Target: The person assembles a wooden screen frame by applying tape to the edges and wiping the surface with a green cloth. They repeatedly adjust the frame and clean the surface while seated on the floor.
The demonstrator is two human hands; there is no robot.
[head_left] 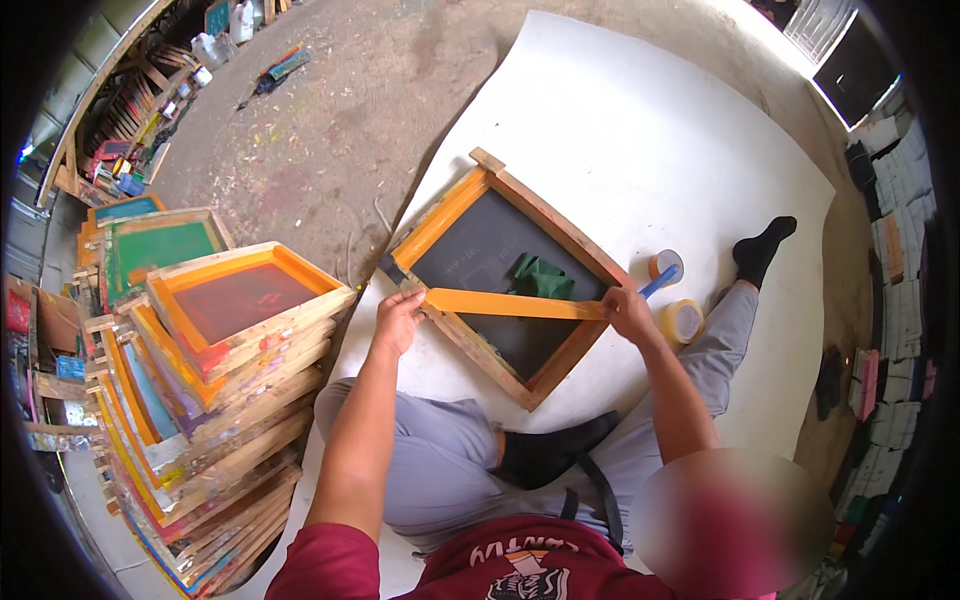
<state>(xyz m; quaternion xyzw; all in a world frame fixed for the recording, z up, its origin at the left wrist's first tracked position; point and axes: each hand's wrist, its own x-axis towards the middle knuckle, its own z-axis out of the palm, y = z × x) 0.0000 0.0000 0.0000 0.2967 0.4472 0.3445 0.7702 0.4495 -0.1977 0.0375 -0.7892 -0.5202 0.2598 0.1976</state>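
Note:
A wooden screen-printing frame (478,358) with dark mesh (462,242) lies at an angle before me, with orange tape (440,216) along some inner edges. My left hand (402,316) pinches one end of a strip of orange tape (515,304) by the frame's left side. My right hand (630,312) closes on its other end near the right corner, so the strip stretches across the frame. A slim blue tool (660,282) juts out beside my right hand; I cannot tell whether that hand holds it. A crumpled green cloth (540,277) rests on the mesh.
Two tape rolls, one brownish (662,262) and one yellow (682,322), sit right of the frame on a white sheet (620,130). Stacked printing frames (250,335) rise at my left. My legs (440,460) flank the work. Bottles and paint containers (205,48) stand far left.

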